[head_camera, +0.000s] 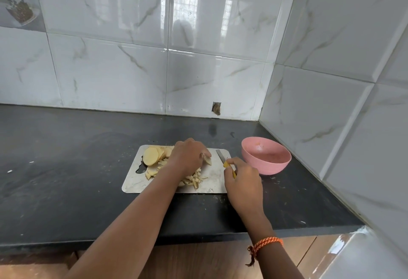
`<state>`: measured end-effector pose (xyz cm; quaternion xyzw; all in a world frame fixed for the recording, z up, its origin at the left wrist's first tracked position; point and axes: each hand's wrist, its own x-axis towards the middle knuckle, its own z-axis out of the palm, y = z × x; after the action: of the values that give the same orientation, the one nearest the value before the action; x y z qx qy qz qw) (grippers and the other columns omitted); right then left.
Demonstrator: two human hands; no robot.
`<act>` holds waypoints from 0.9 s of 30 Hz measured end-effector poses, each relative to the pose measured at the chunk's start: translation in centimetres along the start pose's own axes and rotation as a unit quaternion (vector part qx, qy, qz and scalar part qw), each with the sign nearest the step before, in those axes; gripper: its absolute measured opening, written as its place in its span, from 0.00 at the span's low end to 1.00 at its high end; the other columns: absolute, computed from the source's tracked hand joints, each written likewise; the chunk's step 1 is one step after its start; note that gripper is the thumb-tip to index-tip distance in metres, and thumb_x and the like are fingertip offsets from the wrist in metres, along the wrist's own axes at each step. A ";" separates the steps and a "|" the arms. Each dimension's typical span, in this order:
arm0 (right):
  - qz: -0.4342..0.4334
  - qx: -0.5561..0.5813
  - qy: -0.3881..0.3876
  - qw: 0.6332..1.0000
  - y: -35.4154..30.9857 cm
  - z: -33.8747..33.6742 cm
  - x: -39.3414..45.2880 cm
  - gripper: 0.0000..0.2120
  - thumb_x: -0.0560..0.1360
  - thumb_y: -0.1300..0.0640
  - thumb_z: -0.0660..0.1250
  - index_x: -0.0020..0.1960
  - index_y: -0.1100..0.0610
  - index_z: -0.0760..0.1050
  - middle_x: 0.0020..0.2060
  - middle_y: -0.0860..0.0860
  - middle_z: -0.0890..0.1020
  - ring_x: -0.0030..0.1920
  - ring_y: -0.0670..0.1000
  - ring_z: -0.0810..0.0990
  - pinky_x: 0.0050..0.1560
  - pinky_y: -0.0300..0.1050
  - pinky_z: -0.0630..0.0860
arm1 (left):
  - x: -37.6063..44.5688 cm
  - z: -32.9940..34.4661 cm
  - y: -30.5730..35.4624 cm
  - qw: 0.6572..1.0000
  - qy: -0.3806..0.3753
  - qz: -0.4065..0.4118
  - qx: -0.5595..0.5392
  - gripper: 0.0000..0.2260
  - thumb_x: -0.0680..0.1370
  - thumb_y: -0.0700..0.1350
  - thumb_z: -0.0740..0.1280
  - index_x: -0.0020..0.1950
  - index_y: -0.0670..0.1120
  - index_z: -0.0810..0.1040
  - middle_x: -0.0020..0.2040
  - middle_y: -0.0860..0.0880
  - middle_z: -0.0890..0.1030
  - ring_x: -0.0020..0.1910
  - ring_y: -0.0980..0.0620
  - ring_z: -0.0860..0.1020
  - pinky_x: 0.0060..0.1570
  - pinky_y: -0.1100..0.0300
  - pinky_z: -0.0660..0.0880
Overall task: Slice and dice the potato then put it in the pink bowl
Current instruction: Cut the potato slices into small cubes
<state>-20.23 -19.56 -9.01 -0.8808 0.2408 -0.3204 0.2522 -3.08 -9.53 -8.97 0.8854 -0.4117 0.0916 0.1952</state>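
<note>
A steel cutting board (pixel 134 181) lies on the black counter. Round potato slices (pixel 152 156) are stacked at its far left, and small diced pieces (pixel 195 179) lie near its front middle. My left hand (pixel 187 157) is over the board's middle and pinches a potato slice (pixel 208 160) in its curled fingers. My right hand (pixel 241 185) grips the yellow handle of a knife (pixel 221 156), whose blade points away over the board's right edge. The pink bowl (pixel 266 155) stands just right of the board, apart from both hands.
The black counter (pixel 66 168) runs to tiled walls at the back and right, forming a corner behind the bowl. Its front edge (pixel 198 238) is close to me, with wooden cabinet fronts below.
</note>
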 end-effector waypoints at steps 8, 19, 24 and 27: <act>0.000 -0.013 0.008 1.000 0.4 0.2 -0.1 0.14 0.82 0.52 0.62 0.65 0.48 0.80 0.41 0.48 0.84 0.37 0.47 0.80 0.41 0.52 0.82 | 0.9 0.3 0.3 0.998 0.037 -0.015 0.038 0.07 0.81 0.50 0.70 0.51 0.60 0.88 0.57 0.62 0.84 0.62 0.55 0.74 0.67 0.48 0.66; -0.022 -0.087 0.003 0.996 0.0 0.2 -0.3 0.14 0.83 0.51 0.60 0.67 0.47 0.77 0.45 0.50 0.85 0.42 0.50 0.81 0.46 0.53 0.81 | 1.2 1.4 0.9 0.992 0.087 -0.068 0.067 0.12 0.78 0.62 0.73 0.42 0.55 0.85 0.43 0.59 0.83 0.53 0.54 0.74 0.60 0.49 0.68; -0.027 -0.113 -0.004 0.993 -0.4 0.4 -0.4 0.14 0.84 0.51 0.58 0.67 0.48 0.76 0.44 0.51 0.84 0.42 0.52 0.82 0.46 0.54 0.82 | 0.7 0.9 0.0 0.995 0.070 -0.065 0.027 0.06 0.79 0.57 0.72 0.49 0.59 0.88 0.50 0.61 0.85 0.58 0.54 0.74 0.62 0.48 0.67; -0.035 -0.124 -0.012 0.992 -0.5 0.3 -0.4 0.14 0.84 0.50 0.58 0.66 0.47 0.76 0.44 0.51 0.84 0.42 0.51 0.81 0.46 0.54 0.81 | 0.7 1.0 0.2 0.994 0.076 -0.074 0.028 0.07 0.79 0.59 0.73 0.47 0.58 0.89 0.49 0.61 0.85 0.56 0.54 0.74 0.60 0.49 0.67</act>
<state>-20.17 -18.84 -9.11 -0.9169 0.2447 -0.2861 0.1327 -2.85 -10.56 -9.62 0.9093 -0.3262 0.1553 0.2067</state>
